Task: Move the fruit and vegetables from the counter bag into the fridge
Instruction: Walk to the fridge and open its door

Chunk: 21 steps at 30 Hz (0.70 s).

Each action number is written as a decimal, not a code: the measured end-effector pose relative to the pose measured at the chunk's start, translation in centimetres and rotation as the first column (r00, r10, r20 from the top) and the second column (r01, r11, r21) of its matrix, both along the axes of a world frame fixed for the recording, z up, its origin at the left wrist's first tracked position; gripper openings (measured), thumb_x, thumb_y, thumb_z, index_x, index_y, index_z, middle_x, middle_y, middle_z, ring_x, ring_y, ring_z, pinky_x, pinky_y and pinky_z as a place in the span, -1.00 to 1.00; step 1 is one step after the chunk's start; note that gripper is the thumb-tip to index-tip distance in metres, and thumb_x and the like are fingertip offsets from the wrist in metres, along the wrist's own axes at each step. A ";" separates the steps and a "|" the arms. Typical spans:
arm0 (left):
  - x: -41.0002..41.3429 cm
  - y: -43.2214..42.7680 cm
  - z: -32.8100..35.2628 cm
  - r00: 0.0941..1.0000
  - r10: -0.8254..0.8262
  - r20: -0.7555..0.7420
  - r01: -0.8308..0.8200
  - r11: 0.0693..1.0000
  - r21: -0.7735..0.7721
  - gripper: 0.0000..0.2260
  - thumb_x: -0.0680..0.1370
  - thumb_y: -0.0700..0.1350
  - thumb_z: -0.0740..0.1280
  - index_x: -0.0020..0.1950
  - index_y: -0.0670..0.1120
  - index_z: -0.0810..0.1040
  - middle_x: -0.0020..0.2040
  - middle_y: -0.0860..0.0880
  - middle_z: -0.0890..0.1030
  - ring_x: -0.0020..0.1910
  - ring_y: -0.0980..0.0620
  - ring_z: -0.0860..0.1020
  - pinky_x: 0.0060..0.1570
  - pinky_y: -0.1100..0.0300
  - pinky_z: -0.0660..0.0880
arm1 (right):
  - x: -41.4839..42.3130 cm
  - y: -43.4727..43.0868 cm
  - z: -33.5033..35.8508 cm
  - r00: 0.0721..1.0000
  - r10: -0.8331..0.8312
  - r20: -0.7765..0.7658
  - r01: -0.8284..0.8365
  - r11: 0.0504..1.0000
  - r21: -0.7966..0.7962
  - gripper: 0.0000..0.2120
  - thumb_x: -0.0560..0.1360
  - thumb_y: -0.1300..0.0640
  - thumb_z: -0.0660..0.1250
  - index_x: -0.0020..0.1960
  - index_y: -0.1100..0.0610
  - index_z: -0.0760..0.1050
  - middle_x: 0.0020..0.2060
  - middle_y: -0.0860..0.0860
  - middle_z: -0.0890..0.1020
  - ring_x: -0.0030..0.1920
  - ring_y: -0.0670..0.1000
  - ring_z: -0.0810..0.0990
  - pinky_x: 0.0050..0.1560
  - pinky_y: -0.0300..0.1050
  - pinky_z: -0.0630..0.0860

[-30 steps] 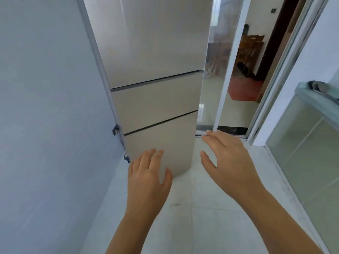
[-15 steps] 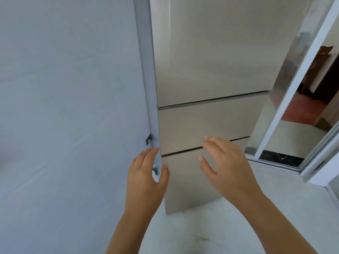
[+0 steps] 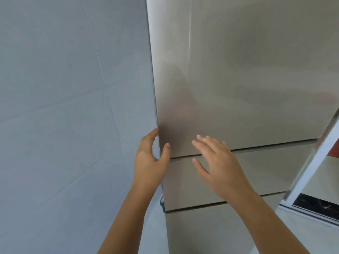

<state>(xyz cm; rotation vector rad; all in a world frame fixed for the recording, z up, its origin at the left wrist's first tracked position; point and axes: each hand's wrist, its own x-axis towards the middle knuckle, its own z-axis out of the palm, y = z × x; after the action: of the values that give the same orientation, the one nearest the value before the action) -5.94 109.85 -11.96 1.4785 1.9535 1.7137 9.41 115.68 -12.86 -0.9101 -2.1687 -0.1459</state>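
Grey tiled wall (image 3: 64,107), steel fridge (image 3: 238,79), pale floor (image 3: 300,235)

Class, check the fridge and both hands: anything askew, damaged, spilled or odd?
Nothing stands out. The fridge is shut, its seams straight; the left hand is at its left edge, the right hand open in front, both empty.

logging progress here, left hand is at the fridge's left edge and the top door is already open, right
No. In the head view the top door is shut, not open. The left hand is at the fridge's left edge, as you said.
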 end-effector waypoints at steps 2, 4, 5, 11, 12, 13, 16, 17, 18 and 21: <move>-0.6 1.7 0.5 0.999 -0.014 0.033 0.012 0.999 0.043 -0.58 0.52 -0.09 0.30 0.37 0.04 0.32 0.26 0.16 0.42 0.23 0.27 0.35 -0.01 0.70 0.18 | -0.3 1.0 0.4 0.999 0.039 -0.017 -0.039 0.999 -0.016 -0.57 0.43 0.00 0.11 0.18 0.17 0.53 0.17 0.09 0.57 0.18 0.14 0.53 0.19 0.21 0.31; -1.1 3.0 0.8 0.998 -0.032 0.055 0.028 0.997 0.074 -0.56 0.52 -0.09 0.31 0.37 0.05 0.32 0.26 0.14 0.44 0.23 0.23 0.39 -0.04 0.68 0.22 | -0.6 1.7 0.8 0.996 0.077 -0.051 -0.080 0.996 -0.042 -0.56 0.44 0.00 0.10 0.22 0.15 0.50 0.19 0.06 0.56 0.22 0.10 0.50 0.24 0.13 0.26; -1.3 3.5 0.9 0.997 -0.039 0.062 0.033 0.996 0.083 -0.57 0.51 -0.09 0.32 0.37 0.06 0.32 0.26 0.14 0.45 0.21 0.22 0.41 -0.05 0.67 0.24 | -0.7 1.9 1.0 0.993 0.091 -0.068 -0.095 0.994 -0.050 -0.56 0.45 0.00 0.11 0.22 0.14 0.49 0.19 0.05 0.56 0.22 0.09 0.50 0.24 0.12 0.28; -2.5 5.6 1.6 0.975 -0.087 0.205 0.068 0.993 0.101 -0.59 0.51 -0.12 0.33 0.34 0.00 0.37 0.17 0.10 0.53 0.15 0.14 0.48 0.15 0.22 0.43 | -1.8 3.1 2.2 0.991 0.115 -0.069 -0.116 0.993 -0.014 -0.58 0.44 0.02 0.13 0.20 0.17 0.51 0.13 0.07 0.59 0.16 0.12 0.54 0.15 0.20 0.45; -2.5 5.9 1.8 0.966 -0.106 0.235 0.082 0.990 0.111 -0.61 0.51 -0.14 0.34 0.32 0.01 0.38 0.13 0.09 0.56 0.12 0.14 0.50 0.11 0.20 0.45 | -1.9 3.2 2.3 0.992 0.112 -0.066 -0.113 0.993 -0.017 -0.58 0.44 0.01 0.13 0.20 0.16 0.50 0.13 0.06 0.59 0.17 0.11 0.54 0.15 0.21 0.44; -2.4 6.1 1.8 0.959 -0.119 0.257 0.091 0.989 0.121 -0.63 0.51 -0.15 0.34 0.29 0.02 0.40 0.09 0.10 0.57 0.07 0.17 0.52 0.05 0.26 0.48 | -2.0 3.4 2.4 0.992 0.106 -0.066 -0.108 0.994 -0.017 -0.58 0.44 0.00 0.13 0.21 0.15 0.50 0.14 0.05 0.59 0.17 0.11 0.53 0.16 0.20 0.44; -2.3 6.3 1.8 0.949 -0.115 0.293 0.080 0.988 0.129 -0.67 0.52 -0.17 0.32 0.25 0.06 0.41 0.04 0.09 0.58 0.03 0.19 0.53 -0.01 0.31 0.48 | -2.2 3.5 2.5 0.995 0.086 -0.058 -0.087 0.996 -0.006 -0.58 0.43 0.00 0.13 0.20 0.13 0.51 0.14 0.04 0.59 0.17 0.09 0.54 0.17 0.19 0.42; -2.4 6.3 1.7 0.942 -0.108 0.318 0.072 0.990 0.125 -0.70 0.52 -0.16 0.32 0.22 0.07 0.42 0.03 0.07 0.58 0.04 0.14 0.53 0.02 0.25 0.48 | -2.2 3.5 2.5 0.995 0.080 -0.052 -0.080 0.997 -0.001 -0.58 0.43 -0.01 0.13 0.19 0.13 0.52 0.13 0.04 0.60 0.17 0.09 0.55 0.17 0.20 0.41; -2.5 6.3 1.6 0.930 -0.108 0.352 0.068 0.990 0.123 -0.73 0.52 -0.15 0.32 0.19 0.07 0.43 0.02 0.04 0.58 0.06 0.09 0.53 0.04 0.21 0.48 | -2.2 3.4 2.5 0.996 0.074 -0.048 -0.074 0.997 0.000 -0.58 0.42 -0.01 0.12 0.19 0.13 0.52 0.13 0.04 0.60 0.16 0.09 0.55 0.16 0.20 0.40; -2.7 6.3 1.7 0.897 -0.124 0.425 0.076 0.989 0.130 -0.79 0.52 -0.14 0.33 0.13 0.03 0.47 0.00 -0.03 0.59 0.07 0.00 0.54 0.02 0.21 0.47 | -2.1 3.0 2.6 0.997 0.064 -0.040 -0.065 0.998 -0.006 -0.57 0.43 -0.01 0.12 0.18 0.12 0.52 0.14 0.04 0.59 0.18 0.09 0.54 0.17 0.19 0.38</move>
<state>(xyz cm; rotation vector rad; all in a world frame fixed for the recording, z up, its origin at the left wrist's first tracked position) -8.63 116.19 -10.25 1.0797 1.5481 1.9268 7.33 118.64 -10.26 -0.8392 -2.1604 -0.0873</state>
